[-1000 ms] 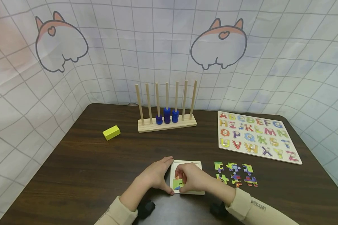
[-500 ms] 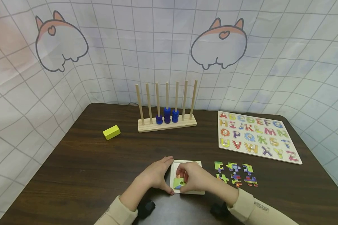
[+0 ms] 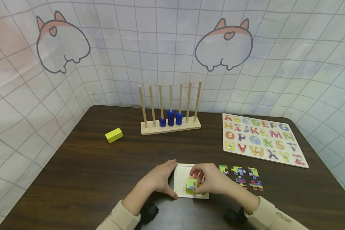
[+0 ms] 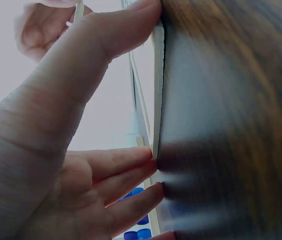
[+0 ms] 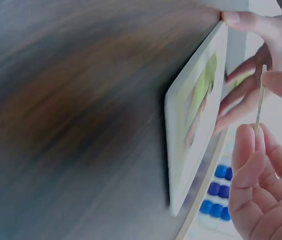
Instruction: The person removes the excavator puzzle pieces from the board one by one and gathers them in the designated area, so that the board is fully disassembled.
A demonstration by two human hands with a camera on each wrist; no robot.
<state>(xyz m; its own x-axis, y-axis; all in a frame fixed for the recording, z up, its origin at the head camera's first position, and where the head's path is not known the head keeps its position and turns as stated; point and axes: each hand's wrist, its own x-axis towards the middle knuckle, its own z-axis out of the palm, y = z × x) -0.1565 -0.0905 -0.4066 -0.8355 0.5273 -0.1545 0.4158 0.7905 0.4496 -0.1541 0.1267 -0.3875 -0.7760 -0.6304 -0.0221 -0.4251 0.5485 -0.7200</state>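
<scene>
My right hand [image 3: 210, 179] pinches a green and blue puzzle piece [image 3: 191, 184] between thumb and fingertips. In the right wrist view the held piece [image 5: 261, 100] shows edge-on, raised above a pale square puzzle tray [image 5: 178, 165]. My left hand [image 3: 159, 179] lies along the left side of the tray [image 3: 180, 172], fingers extended and spread. In the left wrist view, its thumb [image 4: 136, 25] touches the near corner and its fingertips meet the far one. Some green and brown puzzle pieces [image 5: 201, 95] lie in the tray, partly hidden by my right hand in the head view.
Several loose puzzle pieces [image 3: 253, 172] lie right of the tray, some behind the right forearm. An alphabet board [image 3: 247, 151] lies at the back right. Behind the tray stands a wooden peg rack [image 3: 149, 130] with blue beads. A yellow block [image 3: 114, 135] sits at left.
My right hand has lifted the green and blue puzzle piece from the tray's lower left and moved it rightward, baring the left part of the tray. The left hand has stayed still.
</scene>
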